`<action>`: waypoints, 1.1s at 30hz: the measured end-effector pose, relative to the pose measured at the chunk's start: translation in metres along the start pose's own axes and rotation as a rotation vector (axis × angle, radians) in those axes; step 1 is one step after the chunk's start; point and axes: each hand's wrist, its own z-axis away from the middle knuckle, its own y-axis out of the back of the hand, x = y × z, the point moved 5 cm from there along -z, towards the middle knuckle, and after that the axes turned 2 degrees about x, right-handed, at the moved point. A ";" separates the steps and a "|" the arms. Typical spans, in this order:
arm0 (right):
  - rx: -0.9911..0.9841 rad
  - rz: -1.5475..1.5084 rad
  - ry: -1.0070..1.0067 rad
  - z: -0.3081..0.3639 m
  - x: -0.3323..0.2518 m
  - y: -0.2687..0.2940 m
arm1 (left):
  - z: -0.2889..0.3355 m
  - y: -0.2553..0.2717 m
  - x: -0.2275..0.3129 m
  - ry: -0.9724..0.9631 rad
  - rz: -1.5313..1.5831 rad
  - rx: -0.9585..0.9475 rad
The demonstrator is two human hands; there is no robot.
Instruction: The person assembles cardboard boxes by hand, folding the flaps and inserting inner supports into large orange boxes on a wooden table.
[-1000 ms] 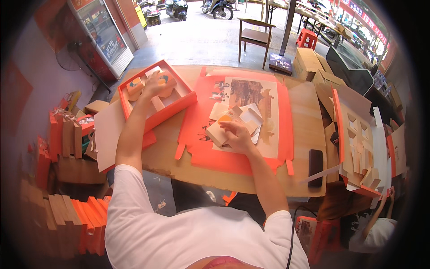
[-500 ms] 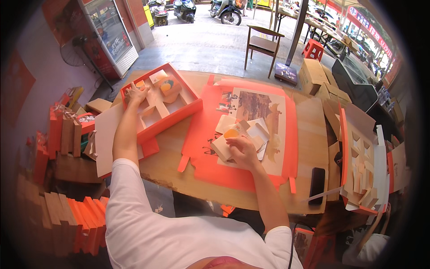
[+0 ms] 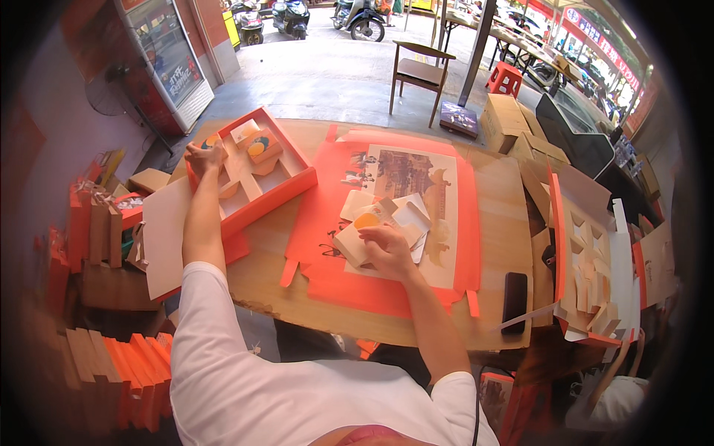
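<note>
On the left of the table, a red gift box (image 3: 294, 184) with cream dividers lies tilted. My left hand (image 3: 206, 156) reaches over its far-left corner, fingers curled around a small box with an orange spot (image 3: 212, 140). Another small box with an orange circle (image 3: 260, 147) sits in a nearby compartment. My right hand (image 3: 388, 249) is closed at a small cream box (image 3: 353, 241) with an orange spot, its fingertips partly hidden. Beside it, other small folded cartons (image 3: 410, 215) lie in a pile. Beneath them, an unfolded red sheet (image 3: 312, 223) with a printed picture lies flat.
A black phone (image 3: 515, 301) lies at the table's near-right edge. An open red box with dividers (image 3: 587, 260) stands at the right. Cardboard cartons (image 3: 506, 123) are stacked beyond the table. Folded red boxes (image 3: 141, 368) stand in a row at lower left.
The whole view has shifted slightly, so everything appears a little farther left. My left hand's fingers look more curled at the box corner. My right hand stays at the pile.
</note>
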 end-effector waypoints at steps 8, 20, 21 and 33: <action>-0.067 0.068 -0.047 -0.001 -0.006 0.003 | 0.008 -0.010 -0.004 -0.080 -0.199 -0.148; -0.113 0.125 -0.012 -0.001 -0.011 0.004 | 0.002 0.012 0.010 -0.075 0.192 0.273; -0.137 0.159 0.018 -0.001 -0.015 0.002 | -0.006 0.021 0.014 -0.087 0.273 0.331; -0.052 -0.467 -0.115 -0.002 -0.008 0.014 | 0.336 0.142 0.148 -0.628 1.293 -0.869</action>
